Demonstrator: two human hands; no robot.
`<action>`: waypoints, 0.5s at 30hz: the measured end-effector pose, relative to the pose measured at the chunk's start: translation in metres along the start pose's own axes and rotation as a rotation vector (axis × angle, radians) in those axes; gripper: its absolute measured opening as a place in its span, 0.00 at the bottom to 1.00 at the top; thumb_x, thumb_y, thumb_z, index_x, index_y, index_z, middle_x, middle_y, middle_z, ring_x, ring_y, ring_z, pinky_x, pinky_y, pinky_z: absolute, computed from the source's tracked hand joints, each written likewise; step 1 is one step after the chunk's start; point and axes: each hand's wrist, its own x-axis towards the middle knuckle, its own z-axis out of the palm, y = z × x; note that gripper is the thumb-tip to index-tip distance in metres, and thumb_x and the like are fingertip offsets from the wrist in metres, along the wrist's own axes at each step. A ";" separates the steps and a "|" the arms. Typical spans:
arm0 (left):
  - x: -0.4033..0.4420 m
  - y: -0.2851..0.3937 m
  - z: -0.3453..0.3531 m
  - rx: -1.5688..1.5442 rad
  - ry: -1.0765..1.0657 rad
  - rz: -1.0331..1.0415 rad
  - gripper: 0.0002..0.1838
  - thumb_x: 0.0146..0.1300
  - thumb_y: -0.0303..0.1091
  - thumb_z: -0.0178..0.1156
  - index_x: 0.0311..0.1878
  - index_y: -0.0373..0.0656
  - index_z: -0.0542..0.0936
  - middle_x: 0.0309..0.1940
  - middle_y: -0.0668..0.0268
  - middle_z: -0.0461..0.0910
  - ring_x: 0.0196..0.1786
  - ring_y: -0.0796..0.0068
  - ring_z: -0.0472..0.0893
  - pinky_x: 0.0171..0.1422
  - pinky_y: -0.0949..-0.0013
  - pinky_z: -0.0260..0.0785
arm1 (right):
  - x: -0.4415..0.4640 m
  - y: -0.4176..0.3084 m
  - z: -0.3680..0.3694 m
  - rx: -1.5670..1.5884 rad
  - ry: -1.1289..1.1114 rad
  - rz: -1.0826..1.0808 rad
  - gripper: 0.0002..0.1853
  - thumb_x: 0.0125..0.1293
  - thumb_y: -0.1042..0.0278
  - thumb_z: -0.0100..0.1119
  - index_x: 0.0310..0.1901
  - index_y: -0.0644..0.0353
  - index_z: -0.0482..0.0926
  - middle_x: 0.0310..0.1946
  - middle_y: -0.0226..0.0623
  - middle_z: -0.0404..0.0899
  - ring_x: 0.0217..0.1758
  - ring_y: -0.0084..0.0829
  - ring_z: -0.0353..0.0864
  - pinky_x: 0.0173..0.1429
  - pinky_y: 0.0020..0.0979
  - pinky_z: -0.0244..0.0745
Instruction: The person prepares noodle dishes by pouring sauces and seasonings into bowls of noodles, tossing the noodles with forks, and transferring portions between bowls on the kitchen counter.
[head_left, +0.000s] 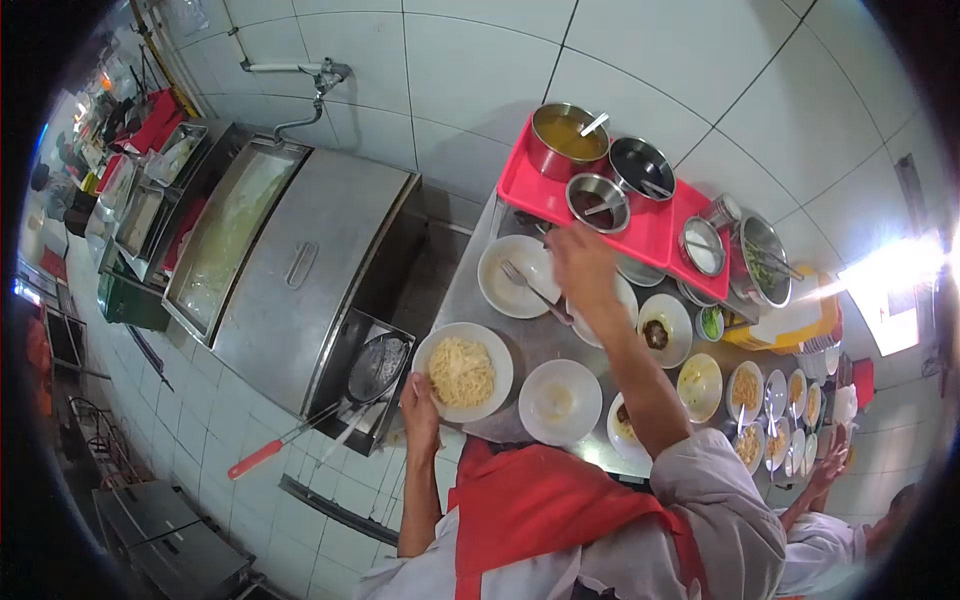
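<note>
My left hand [420, 408] grips the left rim of a white bowl of noodles [461, 371] at the counter's left edge. Farther up, my right hand [583, 262] is raised over the counter, just below a small metal pot of dark sauce [598, 203]; it is blurred, and what its fingers hold, if anything, cannot be made out. Left of it a white bowl [515, 276] has a fork [536, 290] lying across it. Beneath my right forearm is another white bowl, partly hidden. A white bowl with a little liquid [560, 401] stands near my apron.
Pots of yellow liquid [570, 133] and black liquid [643, 168] stand on a red tray [655, 238]. Several bowls and small plates line the right side. A strainer [377, 368] and a steel vat [235, 240] are at left. A co-worker's hands [832, 462] show at far right.
</note>
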 end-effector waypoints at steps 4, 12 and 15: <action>0.001 0.023 -0.001 -0.120 0.027 -0.065 0.30 0.77 0.53 0.41 0.54 0.31 0.75 0.45 0.62 0.79 0.48 0.76 0.75 0.54 0.70 0.68 | 0.057 0.057 -0.048 -0.160 -0.076 -0.143 0.08 0.54 0.73 0.62 0.37 0.60 0.82 0.35 0.40 0.80 0.41 0.43 0.81 0.44 0.41 0.78; 0.036 0.067 0.053 -0.134 -0.190 -0.004 0.30 0.78 0.53 0.40 0.61 0.31 0.72 0.53 0.58 0.79 0.54 0.71 0.79 0.59 0.67 0.71 | 0.076 0.097 -0.041 -0.145 -0.404 -0.290 0.09 0.51 0.78 0.61 0.36 0.61 0.82 0.35 0.45 0.82 0.41 0.47 0.83 0.45 0.43 0.80; 0.043 0.084 0.081 -0.187 -0.287 0.035 0.30 0.78 0.52 0.37 0.61 0.31 0.72 0.54 0.57 0.78 0.54 0.71 0.79 0.59 0.67 0.70 | 0.074 0.098 -0.054 0.014 -0.378 -0.205 0.06 0.51 0.78 0.61 0.33 0.63 0.80 0.34 0.47 0.82 0.40 0.48 0.83 0.44 0.44 0.78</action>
